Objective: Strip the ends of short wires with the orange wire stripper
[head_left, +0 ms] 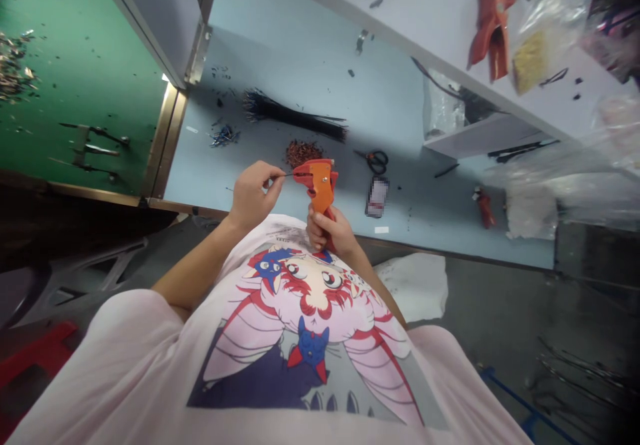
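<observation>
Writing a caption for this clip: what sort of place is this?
Probably a small wire-processing workshop: a person works an orange wire stripper at a pale blue workbench, near a bundle of black wires and a heap of small reddish-brown bits.

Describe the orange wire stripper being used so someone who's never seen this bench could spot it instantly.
Find the pale blue workbench, then its front edge, just ahead of the person's chest. There the right hand grips an orange wire stripper. Unlike the similar reddish tool on the shelf at upper right, this one is in hand, a thin wire from the left hand at its jaws.
</observation>
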Demonstrator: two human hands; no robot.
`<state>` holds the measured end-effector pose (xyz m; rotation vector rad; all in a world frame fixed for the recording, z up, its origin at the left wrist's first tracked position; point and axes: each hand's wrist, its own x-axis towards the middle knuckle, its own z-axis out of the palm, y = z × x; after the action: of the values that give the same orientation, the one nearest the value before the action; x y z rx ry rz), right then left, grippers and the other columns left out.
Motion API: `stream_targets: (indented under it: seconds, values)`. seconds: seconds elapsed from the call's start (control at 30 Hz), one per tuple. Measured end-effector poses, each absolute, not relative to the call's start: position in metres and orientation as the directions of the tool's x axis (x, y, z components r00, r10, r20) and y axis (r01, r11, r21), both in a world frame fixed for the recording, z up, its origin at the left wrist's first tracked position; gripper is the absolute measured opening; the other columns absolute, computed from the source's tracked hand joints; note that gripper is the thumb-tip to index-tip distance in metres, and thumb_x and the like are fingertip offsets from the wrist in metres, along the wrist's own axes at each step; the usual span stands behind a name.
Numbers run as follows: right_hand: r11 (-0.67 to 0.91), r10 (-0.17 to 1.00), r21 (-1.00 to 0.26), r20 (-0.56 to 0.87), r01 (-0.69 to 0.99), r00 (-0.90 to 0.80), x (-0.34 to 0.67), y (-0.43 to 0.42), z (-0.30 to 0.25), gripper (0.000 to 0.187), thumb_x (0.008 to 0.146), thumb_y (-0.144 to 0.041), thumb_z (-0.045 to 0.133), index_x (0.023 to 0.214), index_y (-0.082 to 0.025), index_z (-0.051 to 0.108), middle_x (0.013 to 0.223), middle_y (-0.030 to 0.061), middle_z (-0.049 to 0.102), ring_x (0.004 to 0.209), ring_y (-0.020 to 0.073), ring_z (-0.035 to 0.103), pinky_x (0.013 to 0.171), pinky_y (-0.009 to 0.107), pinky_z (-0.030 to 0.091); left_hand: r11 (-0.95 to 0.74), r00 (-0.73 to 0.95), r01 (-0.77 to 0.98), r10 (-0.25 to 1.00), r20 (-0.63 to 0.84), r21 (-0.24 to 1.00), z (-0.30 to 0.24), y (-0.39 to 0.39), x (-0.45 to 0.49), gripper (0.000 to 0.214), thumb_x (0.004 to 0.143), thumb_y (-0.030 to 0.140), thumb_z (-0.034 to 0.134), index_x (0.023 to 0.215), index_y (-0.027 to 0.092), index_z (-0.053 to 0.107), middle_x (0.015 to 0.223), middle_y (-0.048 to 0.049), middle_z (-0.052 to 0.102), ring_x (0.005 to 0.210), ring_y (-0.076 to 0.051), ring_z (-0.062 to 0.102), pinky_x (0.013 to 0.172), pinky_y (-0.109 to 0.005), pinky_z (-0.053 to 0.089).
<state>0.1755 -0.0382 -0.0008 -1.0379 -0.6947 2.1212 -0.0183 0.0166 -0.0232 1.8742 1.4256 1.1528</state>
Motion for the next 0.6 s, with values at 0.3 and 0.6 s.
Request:
stream_targets:
  seconds: [0.3, 0.6]
  values:
    - [-0.399, 0.915, -0.863, -0.355, -0.310, -0.192, 0.187, -0.027, 0.000, 0.042, 0.070, -0.031, 0.073, 0.105, -0.022, 0.053, 0.093, 0.0030, 0.061, 0.081, 0.0157, 0.060, 0.071, 0.031, 0.050, -0.397, 0.111, 0.551, 0.907, 0.407, 0.734, -0.015, 0.013, -0.023, 0.007, 0.081, 0.022, 0.057, 0.080, 0.022, 0.064, 0.074, -0.0021, 0.064, 0.069, -0.015, 0.054, 0.072, -0.030, 0.043]
    - [-0.355, 0.925, -0.913, -0.311, -0.202, -0.220, 0.173, -0.024, 0.000, 0.040, 0.076, -0.044, 0.066, 0.106, -0.019, 0.053, 0.087, 0.0037, 0.062, 0.073, 0.0162, 0.060, 0.065, 0.031, 0.049, -0.353, 0.035, 0.430, 0.926, 0.375, 0.831, -0.005, 0.004, -0.011, 0.007, 0.082, 0.021, 0.059, 0.083, 0.020, 0.066, 0.072, 0.0000, 0.063, 0.059, -0.009, 0.049, 0.058, -0.023, 0.040]
